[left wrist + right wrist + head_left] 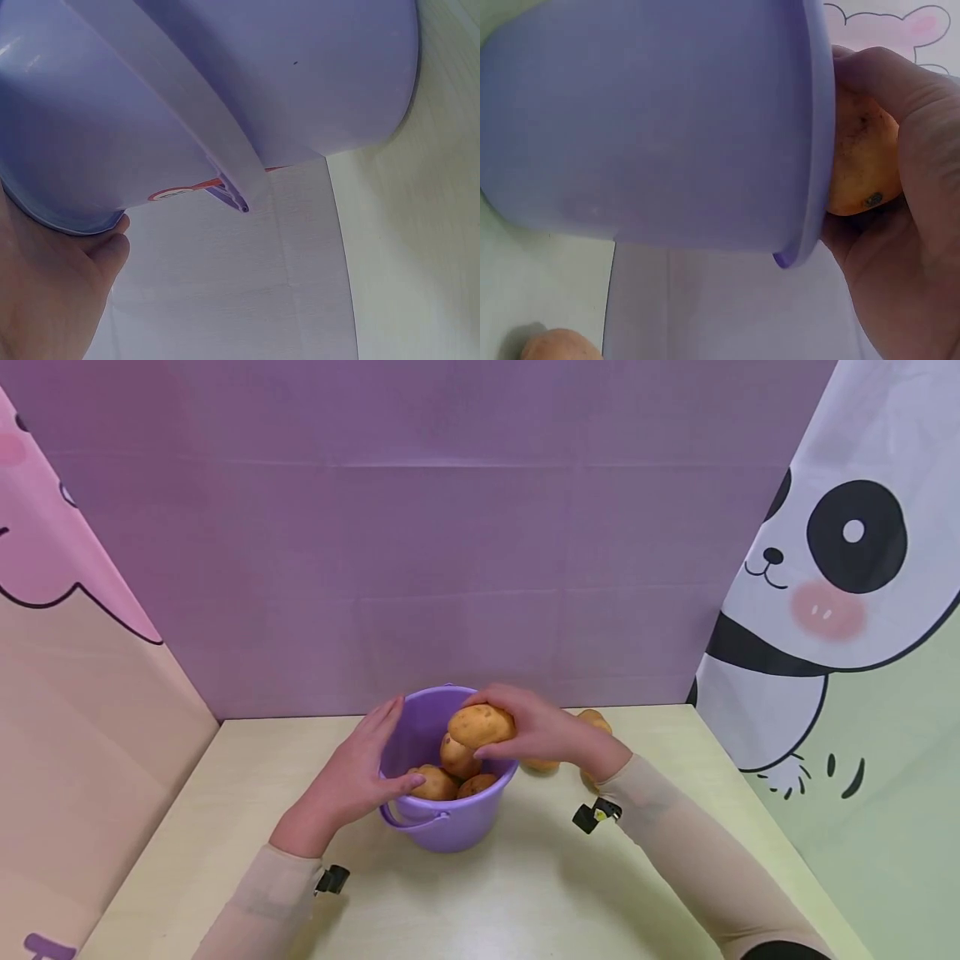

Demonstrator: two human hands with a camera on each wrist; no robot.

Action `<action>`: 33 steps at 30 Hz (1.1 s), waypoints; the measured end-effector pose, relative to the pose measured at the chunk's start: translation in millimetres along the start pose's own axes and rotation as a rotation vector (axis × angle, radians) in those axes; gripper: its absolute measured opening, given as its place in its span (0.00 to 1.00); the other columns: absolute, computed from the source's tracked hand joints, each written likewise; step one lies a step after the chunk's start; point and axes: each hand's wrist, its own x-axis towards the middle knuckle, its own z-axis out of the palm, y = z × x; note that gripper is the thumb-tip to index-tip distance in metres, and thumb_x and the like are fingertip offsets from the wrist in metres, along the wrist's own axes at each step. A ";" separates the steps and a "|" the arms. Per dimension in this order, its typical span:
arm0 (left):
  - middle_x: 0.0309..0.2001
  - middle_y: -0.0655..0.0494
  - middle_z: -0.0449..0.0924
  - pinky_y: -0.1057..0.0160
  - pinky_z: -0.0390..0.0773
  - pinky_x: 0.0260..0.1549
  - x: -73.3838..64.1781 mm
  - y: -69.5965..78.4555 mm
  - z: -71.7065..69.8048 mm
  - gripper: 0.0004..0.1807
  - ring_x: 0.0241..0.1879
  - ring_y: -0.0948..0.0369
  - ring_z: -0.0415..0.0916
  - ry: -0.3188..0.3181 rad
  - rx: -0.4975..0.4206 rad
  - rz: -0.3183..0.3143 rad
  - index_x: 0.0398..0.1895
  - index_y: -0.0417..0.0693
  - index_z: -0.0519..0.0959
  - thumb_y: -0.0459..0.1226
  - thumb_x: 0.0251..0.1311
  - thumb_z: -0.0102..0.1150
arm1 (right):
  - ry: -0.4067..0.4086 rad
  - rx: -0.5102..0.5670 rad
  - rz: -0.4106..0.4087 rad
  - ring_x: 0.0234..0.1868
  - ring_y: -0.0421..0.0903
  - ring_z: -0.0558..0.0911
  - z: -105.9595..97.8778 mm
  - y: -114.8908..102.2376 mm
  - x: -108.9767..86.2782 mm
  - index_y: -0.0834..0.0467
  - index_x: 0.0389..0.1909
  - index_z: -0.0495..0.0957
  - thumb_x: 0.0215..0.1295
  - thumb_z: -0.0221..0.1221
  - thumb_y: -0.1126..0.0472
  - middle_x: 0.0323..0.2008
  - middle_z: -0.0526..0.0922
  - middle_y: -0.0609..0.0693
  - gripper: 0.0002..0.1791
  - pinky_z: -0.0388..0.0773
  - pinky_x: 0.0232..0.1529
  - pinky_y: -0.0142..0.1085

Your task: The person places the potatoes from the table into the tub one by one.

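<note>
A purple bucket [457,822] stands upright on the table with several potatoes [437,783] inside it. My left hand [358,777] holds the bucket's left rim, its thumb reaching over the edge above the potatoes. In the left wrist view, fingertips [111,253] show at the bucket's rim. Over the right part of the bucket's mouth, my right hand [536,727] grips a yellow-brown potato [480,727] between thumb and fingers. The right wrist view has this potato [864,154] partly hidden behind the bucket's rim.
Beside the bucket, on its right, loose potatoes [595,718] lie on the pale table [450,910], partly covered by my right forearm. The bucket's handle [408,823] hangs down at the front left. A purple wall [450,543] rises behind the table.
</note>
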 end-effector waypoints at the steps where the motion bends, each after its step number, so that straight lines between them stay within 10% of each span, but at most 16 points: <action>1: 0.88 0.37 0.51 0.32 0.58 0.80 -0.2 0.0 -0.2 0.65 0.87 0.38 0.49 0.000 0.002 0.000 0.89 0.34 0.50 0.61 0.64 0.74 | -0.008 0.004 0.001 0.55 0.45 0.84 1.2 -0.3 1.5 0.53 0.67 0.82 0.64 0.81 0.57 0.57 0.86 0.46 0.32 0.84 0.58 0.43; 33: 0.88 0.37 0.51 0.32 0.60 0.80 0.4 0.3 2.3 0.64 0.87 0.39 0.50 0.001 0.003 0.024 0.89 0.34 0.51 0.58 0.63 0.75 | -0.151 -0.057 -0.099 0.59 0.45 0.82 22.3 -7.3 30.4 0.59 0.66 0.81 0.64 0.81 0.58 0.59 0.86 0.50 0.32 0.80 0.64 0.38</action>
